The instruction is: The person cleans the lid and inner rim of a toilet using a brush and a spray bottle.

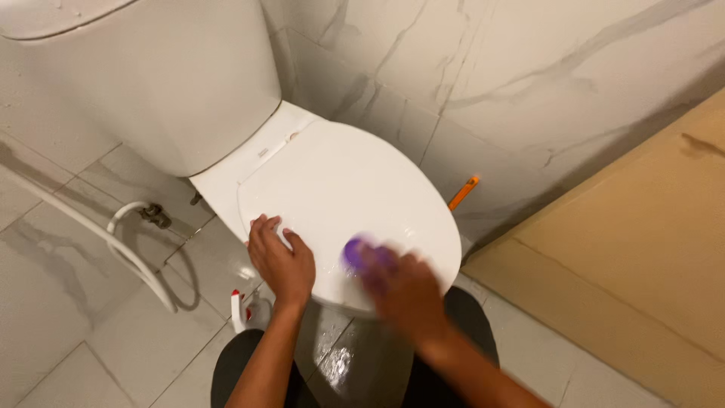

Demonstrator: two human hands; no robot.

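Two hands work low in the frame over a closed white toilet lid (355, 181). Left of centre near the bottom, a spray bottle (240, 310) stands on the wet floor tiles (151, 332). The left hand (281, 261) lies flat on the lid's near-left edge, its grip spread and holding nothing. Just right, the blurred right hand (404, 291) has its grip curled on a purple scrubber (359, 253) pressed to the wet front of the lid. An orange-handled tool (464, 192) leans by the wall, right of centre. The wet lid looks slick; the bracing palm could slip.
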